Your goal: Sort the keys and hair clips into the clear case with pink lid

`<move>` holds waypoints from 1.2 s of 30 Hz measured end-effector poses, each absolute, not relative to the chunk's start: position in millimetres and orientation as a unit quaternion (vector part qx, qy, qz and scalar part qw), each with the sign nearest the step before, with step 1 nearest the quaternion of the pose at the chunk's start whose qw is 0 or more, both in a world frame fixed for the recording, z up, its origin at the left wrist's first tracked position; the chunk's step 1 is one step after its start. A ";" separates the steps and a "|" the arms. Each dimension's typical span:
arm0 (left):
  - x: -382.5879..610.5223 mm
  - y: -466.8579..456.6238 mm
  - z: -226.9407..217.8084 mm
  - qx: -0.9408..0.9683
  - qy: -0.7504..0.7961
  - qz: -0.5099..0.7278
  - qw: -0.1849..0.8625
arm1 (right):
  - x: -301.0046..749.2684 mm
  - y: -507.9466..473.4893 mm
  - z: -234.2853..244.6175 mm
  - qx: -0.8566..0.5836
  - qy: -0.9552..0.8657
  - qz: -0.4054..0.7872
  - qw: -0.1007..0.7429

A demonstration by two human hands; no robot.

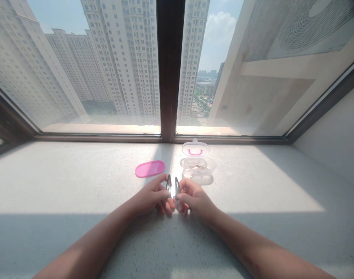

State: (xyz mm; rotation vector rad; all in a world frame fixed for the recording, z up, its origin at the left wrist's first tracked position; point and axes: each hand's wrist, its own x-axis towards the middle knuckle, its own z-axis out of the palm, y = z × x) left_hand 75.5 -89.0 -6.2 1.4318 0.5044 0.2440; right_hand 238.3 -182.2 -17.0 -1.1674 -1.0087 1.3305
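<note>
My left hand (153,197) pinches a small dark metal hair clip (168,183) and holds it upright. My right hand (194,199) pinches a second dark hair clip (177,188) the same way. The two clips stand side by side, close but apart, above the pale stone windowsill (78,186). Just beyond my right hand sits a small clear plastic box (198,166) with its lid (194,148) open; something small and dark lies inside it. A flat pink oval lid (150,169) rests on the sill to the left of the box.
A large window with a dark centre post (168,69) runs along the far edge of the sill. A white wall (334,143) closes off the right side. Sunlight covers the far half of the sill, and the near half lies in shadow.
</note>
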 end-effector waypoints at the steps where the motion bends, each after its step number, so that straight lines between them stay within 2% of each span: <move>1: 75.5 -88.9 -6.0 0.647 0.228 0.110 0.719 | 238.4 -182.2 -17.2 -0.488 -0.422 0.556 0.524; 36: 75.5 -89.0 -3.1 0.654 0.233 0.107 0.712 | 237.6 -181.9 -16.3 -0.489 -0.430 0.547 0.526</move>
